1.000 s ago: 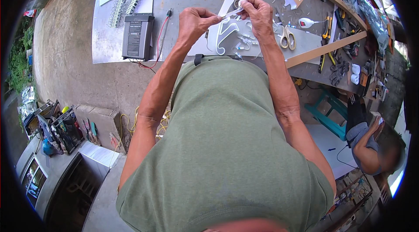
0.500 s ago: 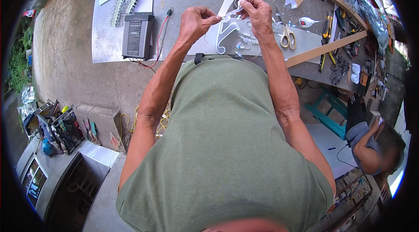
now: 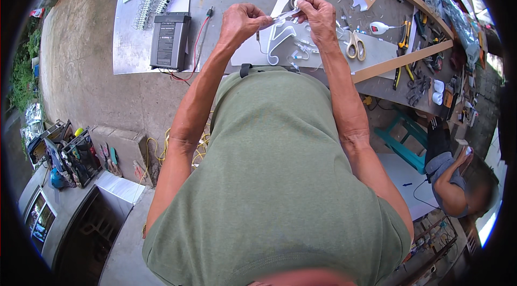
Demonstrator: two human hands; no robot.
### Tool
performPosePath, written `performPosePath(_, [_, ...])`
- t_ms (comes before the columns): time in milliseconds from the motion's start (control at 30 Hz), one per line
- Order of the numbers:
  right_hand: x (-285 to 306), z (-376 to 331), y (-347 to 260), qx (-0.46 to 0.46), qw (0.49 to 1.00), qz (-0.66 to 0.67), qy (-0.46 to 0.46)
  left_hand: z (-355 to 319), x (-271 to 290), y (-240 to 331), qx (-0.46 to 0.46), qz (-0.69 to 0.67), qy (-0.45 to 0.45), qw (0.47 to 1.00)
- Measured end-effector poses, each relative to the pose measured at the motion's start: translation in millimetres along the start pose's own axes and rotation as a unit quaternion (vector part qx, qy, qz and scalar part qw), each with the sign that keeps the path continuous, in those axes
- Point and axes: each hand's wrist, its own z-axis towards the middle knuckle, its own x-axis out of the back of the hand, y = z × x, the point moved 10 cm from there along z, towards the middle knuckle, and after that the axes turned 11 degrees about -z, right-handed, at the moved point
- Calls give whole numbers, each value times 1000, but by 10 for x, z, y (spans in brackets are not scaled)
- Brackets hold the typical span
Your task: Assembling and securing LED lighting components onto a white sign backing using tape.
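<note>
Between my two hands a thin white wired strip (image 3: 285,15) is stretched above the bench. My left hand (image 3: 240,23) pinches one end, thumb against fingers, and a thin wire hangs below it. The other end sits in the closed fingers of my right hand (image 3: 319,15), from which a fine wire curls upward. Just beneath lies a white curved letter-shaped piece (image 3: 274,51) with a raised rim, partly covered by the strip. Several small white wired modules (image 3: 306,49) are scattered beside it. Scissors with cream handles (image 3: 355,46) lie to the right of my right hand.
A grey metal power box (image 3: 170,42) with red and black leads stands at left, near coiled white wired pieces (image 3: 144,12). Brown wooden bars (image 3: 404,60) cross the bench's right side, among pliers and a white glue bottle (image 3: 380,28). A person (image 3: 452,183) sits at far right beside a green stool (image 3: 404,140).
My left hand has shifted slightly up and left, and the hanging wire's end now shows below it. My right hand stays nearly in place. The strip remains between them.
</note>
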Motion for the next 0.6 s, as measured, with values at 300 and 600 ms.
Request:
performPosePath(300, [-31,-7,-2,-2,1000,-5,-10,61,-4,-104,-9,-7,-7,1000])
performPosePath(600, [-31,18,3,-5,1000,-12,-20,71,-70,50,-11,38,-77,996])
